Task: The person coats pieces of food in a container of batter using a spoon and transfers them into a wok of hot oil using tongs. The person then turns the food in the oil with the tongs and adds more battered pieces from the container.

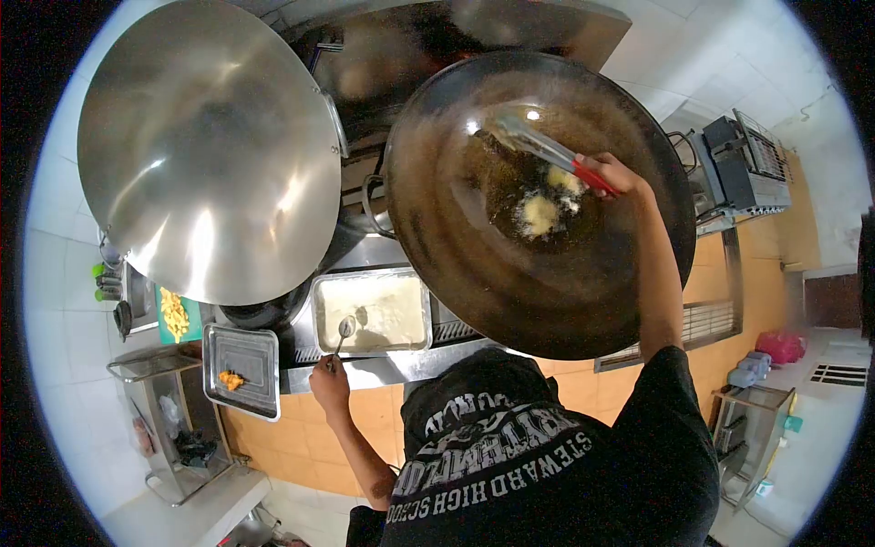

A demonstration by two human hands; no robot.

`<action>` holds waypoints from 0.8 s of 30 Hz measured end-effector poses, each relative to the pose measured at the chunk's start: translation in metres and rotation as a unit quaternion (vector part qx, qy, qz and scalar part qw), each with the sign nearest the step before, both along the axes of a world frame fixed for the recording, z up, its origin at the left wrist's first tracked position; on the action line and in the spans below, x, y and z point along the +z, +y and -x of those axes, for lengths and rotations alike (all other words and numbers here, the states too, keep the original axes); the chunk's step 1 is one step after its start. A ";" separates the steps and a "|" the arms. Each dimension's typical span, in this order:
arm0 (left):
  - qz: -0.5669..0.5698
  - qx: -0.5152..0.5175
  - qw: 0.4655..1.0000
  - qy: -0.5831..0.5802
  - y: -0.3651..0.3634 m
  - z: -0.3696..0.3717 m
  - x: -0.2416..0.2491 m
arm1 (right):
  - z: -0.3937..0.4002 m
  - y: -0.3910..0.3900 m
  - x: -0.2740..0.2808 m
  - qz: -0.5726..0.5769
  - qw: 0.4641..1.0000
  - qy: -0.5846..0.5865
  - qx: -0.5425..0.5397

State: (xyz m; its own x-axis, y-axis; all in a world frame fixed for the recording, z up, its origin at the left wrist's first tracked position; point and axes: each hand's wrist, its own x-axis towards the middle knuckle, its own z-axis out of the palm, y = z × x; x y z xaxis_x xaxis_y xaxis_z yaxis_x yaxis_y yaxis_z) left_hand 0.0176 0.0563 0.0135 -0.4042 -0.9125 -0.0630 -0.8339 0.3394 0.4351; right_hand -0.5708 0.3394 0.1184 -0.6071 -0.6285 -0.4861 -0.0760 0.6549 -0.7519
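My right hand (609, 173) is closed round the red handle of metal tongs (547, 146), whose tips are over the large dark wok (456, 246). Pale pieces of batter (540, 215) sit in bubbling oil in the wok. Lower on the left, my left hand (330, 381) grips a metal spoon (345, 326). The spoon's bowl is over a rectangular metal tray (427, 319) of pale batter. Beside this tray lies a shallower metal tray (264, 401) with a small orange fried piece (231, 379) in it.
A large shiny metal wok or lid (210, 164) stands at the upper left. Chopped yellow food (173, 314) lies on a green board at the left. A wire-topped appliance (747, 164) is at the right, and a metal rack (752, 428) stands lower right.
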 end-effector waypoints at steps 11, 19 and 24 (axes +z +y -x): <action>-0.011 -0.049 0.998 0.029 -0.020 0.015 -0.002 | -0.029 0.052 0.035 -0.002 0.999 0.027 -0.046; -0.062 -0.087 0.992 0.066 -0.046 0.009 -0.008 | -0.137 0.053 0.107 0.174 0.961 -0.102 -0.192; -0.076 -0.137 0.986 0.057 -0.069 -0.002 -0.020 | -0.243 0.035 0.154 0.193 0.959 -0.098 -0.181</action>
State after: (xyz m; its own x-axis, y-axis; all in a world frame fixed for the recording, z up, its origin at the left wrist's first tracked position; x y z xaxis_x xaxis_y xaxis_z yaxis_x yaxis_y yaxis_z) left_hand 0.0199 -0.0127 -0.0067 -0.6466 -0.7514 -0.1312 -0.6627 0.4682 0.5844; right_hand -0.3282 0.3743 0.2724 -0.7400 -0.5497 -0.3877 0.2725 0.2819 -0.9199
